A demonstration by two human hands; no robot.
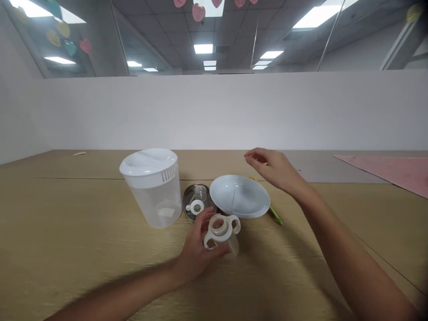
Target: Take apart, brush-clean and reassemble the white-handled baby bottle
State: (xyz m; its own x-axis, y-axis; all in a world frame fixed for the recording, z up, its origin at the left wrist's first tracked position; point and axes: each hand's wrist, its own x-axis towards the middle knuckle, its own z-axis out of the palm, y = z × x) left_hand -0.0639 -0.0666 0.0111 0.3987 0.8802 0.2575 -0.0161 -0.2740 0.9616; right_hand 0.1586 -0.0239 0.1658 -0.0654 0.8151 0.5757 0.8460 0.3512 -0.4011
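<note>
My left hand (199, 243) is wrapped round a clear baby bottle (233, 244). The bottle has a pale collar with two loop handles, and its neck is uncovered and faces up. Above the far right side of a white bowl (247, 196) hovers my right hand (267, 165), its fingers curled towards the thumb; anything between them is hidden. A thin dark line shows inside the bowl. Just beyond my left fingertips, a metal tray (186, 196) holds a white ring-shaped cap (197, 207) and a small clear cup (200, 192).
A tall translucent bucket (154, 200) with a white lid stands left of the tray. A green stick-like thing (276, 216) pokes out from behind the bowl. Pink sheet (394, 171) lies at the far right of the wooden table (100, 236). A white wall (214, 111) rises behind.
</note>
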